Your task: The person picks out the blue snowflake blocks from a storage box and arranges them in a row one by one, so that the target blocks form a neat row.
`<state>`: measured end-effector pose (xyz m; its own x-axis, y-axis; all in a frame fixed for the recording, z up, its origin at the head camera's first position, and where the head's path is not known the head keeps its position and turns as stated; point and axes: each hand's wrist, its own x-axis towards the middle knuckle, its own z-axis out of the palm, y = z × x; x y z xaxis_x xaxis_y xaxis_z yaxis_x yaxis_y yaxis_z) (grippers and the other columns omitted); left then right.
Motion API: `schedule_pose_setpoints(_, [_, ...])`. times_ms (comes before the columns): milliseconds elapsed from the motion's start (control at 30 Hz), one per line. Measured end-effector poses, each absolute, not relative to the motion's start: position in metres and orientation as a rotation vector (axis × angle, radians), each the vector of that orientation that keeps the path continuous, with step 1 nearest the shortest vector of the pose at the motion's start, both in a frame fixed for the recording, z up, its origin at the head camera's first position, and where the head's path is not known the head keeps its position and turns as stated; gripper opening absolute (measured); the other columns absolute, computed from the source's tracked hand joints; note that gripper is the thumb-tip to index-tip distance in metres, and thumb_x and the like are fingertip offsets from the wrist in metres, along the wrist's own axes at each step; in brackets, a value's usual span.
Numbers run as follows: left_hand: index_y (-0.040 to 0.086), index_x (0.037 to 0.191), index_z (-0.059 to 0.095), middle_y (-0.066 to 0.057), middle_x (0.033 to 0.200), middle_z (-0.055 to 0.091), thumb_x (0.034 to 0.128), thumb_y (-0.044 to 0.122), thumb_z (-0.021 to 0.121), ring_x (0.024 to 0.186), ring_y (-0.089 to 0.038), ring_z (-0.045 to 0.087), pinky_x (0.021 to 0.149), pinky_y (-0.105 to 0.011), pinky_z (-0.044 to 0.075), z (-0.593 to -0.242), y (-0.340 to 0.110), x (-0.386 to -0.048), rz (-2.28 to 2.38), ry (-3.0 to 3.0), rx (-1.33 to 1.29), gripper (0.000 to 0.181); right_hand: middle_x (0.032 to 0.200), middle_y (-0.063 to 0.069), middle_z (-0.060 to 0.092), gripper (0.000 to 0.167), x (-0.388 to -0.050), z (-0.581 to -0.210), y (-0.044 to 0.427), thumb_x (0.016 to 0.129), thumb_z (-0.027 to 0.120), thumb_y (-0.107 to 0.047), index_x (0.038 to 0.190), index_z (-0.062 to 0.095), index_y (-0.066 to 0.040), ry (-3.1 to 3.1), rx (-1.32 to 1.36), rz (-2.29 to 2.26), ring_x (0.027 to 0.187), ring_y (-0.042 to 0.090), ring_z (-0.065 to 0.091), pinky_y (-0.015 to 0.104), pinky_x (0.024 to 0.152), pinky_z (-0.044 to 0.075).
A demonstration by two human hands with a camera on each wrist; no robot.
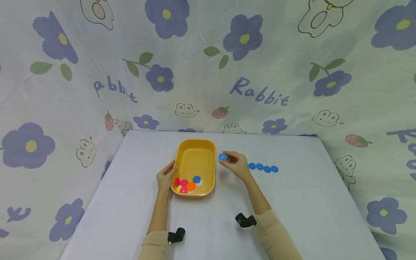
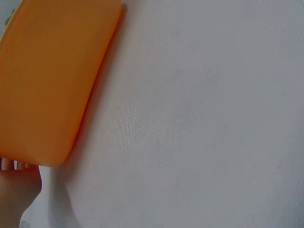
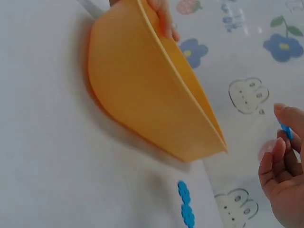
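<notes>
My left hand grips the left wall of a yellow plastic basin, with fingertips over its rim. In the left wrist view the basin's outer side hides most of that hand's fingers. Just right of the basin, my right hand pinches a blue flower-shaped disc between thumb and finger, above the table. The right wrist view shows this disc nearly edge-on. Pink, orange, yellow, white and blue flower-shaped discs lie together at the basin's near end.
Several blue flower-shaped discs form a row on the white tabletop, right of my right hand. Behind the table hangs a patterned curtain with flowers and rabbits. Black wrist cameras jut inward from both sleeves.
</notes>
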<state>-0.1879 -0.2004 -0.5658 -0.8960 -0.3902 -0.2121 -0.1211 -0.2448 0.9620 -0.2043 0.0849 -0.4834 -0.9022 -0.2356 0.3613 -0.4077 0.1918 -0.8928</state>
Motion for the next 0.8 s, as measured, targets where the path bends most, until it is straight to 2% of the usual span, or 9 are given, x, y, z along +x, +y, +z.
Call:
schedule_pose_setpoints(133, [0.0,0.126,0.058,-0.011,0.128,0.059,0.0861,0.006,0.067,0.121,-0.019,0.052,0.088,-0.014,0.047,-0.566,-0.2,-0.187,-2.261,-1.801,0.632,0.041,0.08,0.028,0.059,0.036,-0.203,-0.485,0.105,0.077,0.073,0.004,0.108,0.062,0.016,-2.293,0.595,1.754,0.071,0.022,0.056,0.017,0.067,0.052])
schedule_pose_setpoints(333, [-0.001,0.125,0.058,-0.013,0.129,0.057,0.0865,0.004,0.066,0.123,-0.022,0.05,0.087,-0.014,0.047,-0.566,-0.201,-0.187,-2.259,-1.792,0.612,0.04,0.089,0.033,0.059,0.036,-0.201,-0.49,0.139,0.076,0.073,0.005,0.109,0.061,0.016,-2.273,0.475,1.756,0.077,0.028,0.054,0.016,0.069,0.052])
schedule_pose_setpoints(533, [-0.001,0.125,0.058,-0.012,0.128,0.058,0.0863,0.005,0.067,0.124,-0.022,0.05,0.089,-0.015,0.047,-0.567,-0.202,-0.186,-2.26,-1.788,0.603,0.041,0.095,0.033,0.061,0.036,-0.199,-0.499,0.173,0.076,0.073,0.006,0.109,0.062,0.015,-2.257,0.353,1.703,0.08,0.038,0.054,0.017,0.067,0.052])
schedule_pose_setpoints(667, [-0.001,0.126,0.058,-0.012,0.129,0.058,0.0862,0.005,0.067,0.123,-0.021,0.051,0.088,-0.015,0.047,-0.566,-0.201,-0.186,-2.27,-1.791,0.609,0.041,0.099,0.033,0.062,0.035,-0.196,-0.506,0.197,0.076,0.072,0.007,0.108,0.062,0.016,-2.252,0.26,1.656,0.085,0.044,0.054,0.014,0.067,0.051])
schedule_pose_setpoints(800, [-0.001,0.126,0.058,-0.013,0.129,0.057,0.086,0.005,0.067,0.121,-0.02,0.052,0.087,-0.015,0.048,-0.566,-0.201,-0.186,-2.263,-1.802,0.608,0.041,0.104,0.032,0.062,0.035,-0.193,-0.514,0.221,0.078,0.072,0.003,0.11,0.062,0.014,-2.281,0.134,1.598,0.09,0.044,0.053,0.01,0.069,0.048])
